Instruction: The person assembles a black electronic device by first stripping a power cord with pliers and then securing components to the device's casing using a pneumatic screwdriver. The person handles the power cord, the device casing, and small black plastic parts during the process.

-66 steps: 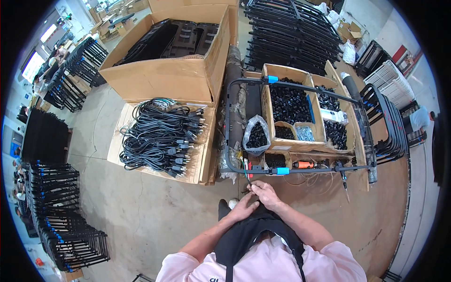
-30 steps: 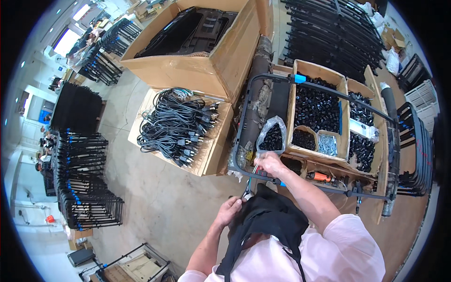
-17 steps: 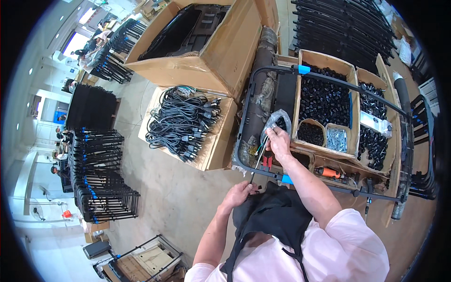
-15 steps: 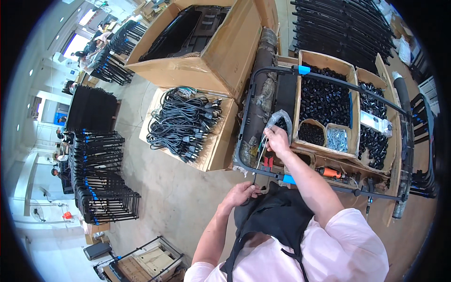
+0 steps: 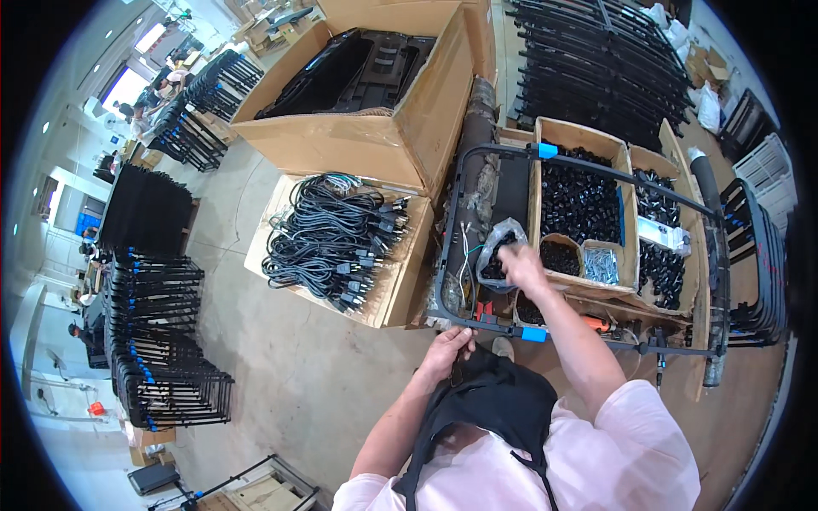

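A black tubular frame [image 5: 579,153] with blue clips lies across the padded bench. My left hand [image 5: 447,352] is at its near edge, fingers pinched together; what they hold is too small to make out. My right hand [image 5: 521,266] reaches into a container lined with clear plastic [image 5: 484,266], which holds small black parts. Its fingertips are hidden among them. Thin white wires [image 5: 463,262] lie inside the frame's left end, left of this container. A red clamp-like piece [image 5: 485,312] sits by the frame's near tube.
Wooden bins of black caps [image 5: 584,200] and silver screws [image 5: 601,266] stand to the right, near an orange tool [image 5: 596,324]. Bundled black power cords [image 5: 336,243] lie on a carton at left. Behind stands a big carton [image 5: 341,145] with black panels. Stacked frames [image 5: 162,341] stand far left.
My right hand has let go of the white wires and moved right into the plastic-lined container. My left hand has shifted slightly up and right, to the frame's near tube.
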Demonstrator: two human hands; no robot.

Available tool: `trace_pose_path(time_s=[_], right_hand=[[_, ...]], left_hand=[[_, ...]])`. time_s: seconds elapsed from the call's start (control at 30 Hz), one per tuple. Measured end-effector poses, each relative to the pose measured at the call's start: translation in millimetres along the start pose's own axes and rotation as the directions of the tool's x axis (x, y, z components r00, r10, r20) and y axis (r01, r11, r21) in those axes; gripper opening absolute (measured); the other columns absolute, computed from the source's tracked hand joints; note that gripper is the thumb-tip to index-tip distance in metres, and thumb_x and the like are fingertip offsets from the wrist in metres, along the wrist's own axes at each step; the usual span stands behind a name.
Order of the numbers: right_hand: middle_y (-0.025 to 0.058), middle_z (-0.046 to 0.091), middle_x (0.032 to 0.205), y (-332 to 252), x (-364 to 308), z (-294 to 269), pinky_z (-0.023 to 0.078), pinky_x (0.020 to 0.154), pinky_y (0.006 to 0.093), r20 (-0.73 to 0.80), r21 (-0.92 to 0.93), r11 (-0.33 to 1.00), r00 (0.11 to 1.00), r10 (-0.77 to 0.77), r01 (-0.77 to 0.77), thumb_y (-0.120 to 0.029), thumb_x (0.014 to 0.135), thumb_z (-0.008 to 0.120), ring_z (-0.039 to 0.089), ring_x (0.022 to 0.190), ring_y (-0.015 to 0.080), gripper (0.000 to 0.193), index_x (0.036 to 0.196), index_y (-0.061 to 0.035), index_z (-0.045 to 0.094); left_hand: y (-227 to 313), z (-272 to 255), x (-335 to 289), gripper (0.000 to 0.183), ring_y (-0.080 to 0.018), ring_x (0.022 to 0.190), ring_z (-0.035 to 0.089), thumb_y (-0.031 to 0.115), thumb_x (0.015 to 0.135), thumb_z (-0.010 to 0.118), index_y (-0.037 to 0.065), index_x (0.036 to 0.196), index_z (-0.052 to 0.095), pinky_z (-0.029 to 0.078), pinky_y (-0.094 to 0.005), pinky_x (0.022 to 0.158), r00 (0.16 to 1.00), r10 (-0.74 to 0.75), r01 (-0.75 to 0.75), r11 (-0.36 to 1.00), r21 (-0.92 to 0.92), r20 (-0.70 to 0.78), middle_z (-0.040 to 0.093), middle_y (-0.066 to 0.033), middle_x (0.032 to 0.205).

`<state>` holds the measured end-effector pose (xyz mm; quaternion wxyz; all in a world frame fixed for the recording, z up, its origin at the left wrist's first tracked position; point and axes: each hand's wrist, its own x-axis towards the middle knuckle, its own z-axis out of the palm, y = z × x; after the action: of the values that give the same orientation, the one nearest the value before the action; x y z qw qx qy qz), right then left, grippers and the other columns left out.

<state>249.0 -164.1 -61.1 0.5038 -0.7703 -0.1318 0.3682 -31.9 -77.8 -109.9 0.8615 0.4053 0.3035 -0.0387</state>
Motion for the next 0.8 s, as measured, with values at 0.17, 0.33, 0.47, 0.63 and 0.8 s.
trace_pose_path(time_s=[0.17,0.33,0.47,0.63,0.8], right_hand=[[0.0075,0.067,0.072,25.7,-12.5,47.6,0.049,0.056,0.0363,0.244,0.046,0.998,0.969,0.03,-0.042,-0.046,0.101,0.069,0.061,0.058,0.0203,0.048,0.098,0.0014,0.077],[0.0136,0.07,0.078,22.8,3.2,79.0,0.052,0.068,0.041,-0.016,-0.262,0.921,0.952,-0.305,0.29,-0.027,0.097,0.066,0.066,0.069,0.0235,0.034,0.1,0.0058,0.075],[0.0139,0.07,0.077,25.9,16.6,86.6,0.052,0.071,0.0412,-0.1,-0.248,0.923,0.94,-0.327,0.295,-0.029,0.098,0.066,0.068,0.074,0.0243,0.035,0.102,0.0041,0.075],[0.0102,0.067,0.073,32.4,30.4,87.8,0.05,0.067,0.0397,-0.047,-0.214,0.93,0.948,-0.314,0.298,-0.028,0.098,0.066,0.063,0.068,0.0218,0.033,0.101,0.0045,0.074],[0.0064,0.066,0.072,36.8,42.1,90.2,0.048,0.062,0.0362,0.012,-0.196,0.941,0.961,-0.277,0.274,-0.028,0.099,0.065,0.062,0.066,0.0175,0.032,0.1,0.0031,0.074]], left_hand=[[0.0,-0.4,5.6,0.019,-0.0084,0.064,0.06,0.025,0.111,0.06,0.008,0.11,0.069,0.047,-0.0225,0.057,1.0,0.014,-0.014,0.999,0.038,-0.003,0.067,0.001,0.081],[-8.3,0.9,2.3,0.016,-0.0129,0.074,0.066,0.023,0.111,0.059,0.009,0.112,0.066,0.053,-0.0266,0.068,1.0,0.007,-0.007,0.989,-0.145,-0.005,0.071,-0.002,0.09],[-5.6,8.9,-2.9,0.019,-0.0154,0.089,0.07,0.022,0.111,0.058,0.008,0.12,0.065,0.058,-0.031,0.084,0.999,0.03,-0.035,0.982,-0.185,-0.026,0.073,-0.0054,0.103],[3.7,9.2,-6.3,0.021,-0.0158,0.098,0.071,0.023,0.112,0.058,0.006,0.123,0.064,0.059,-0.0329,0.088,0.999,-0.006,0.004,0.999,-0.042,-0.041,0.074,-0.007,0.11],[1.0,2.6,-1.8,0.022,-0.0194,0.094,0.075,0.02,0.11,0.06,0.003,0.123,0.065,0.062,-0.0326,0.084,0.999,-0.024,0.021,0.998,-0.059,-0.047,0.076,-0.012,0.11]])
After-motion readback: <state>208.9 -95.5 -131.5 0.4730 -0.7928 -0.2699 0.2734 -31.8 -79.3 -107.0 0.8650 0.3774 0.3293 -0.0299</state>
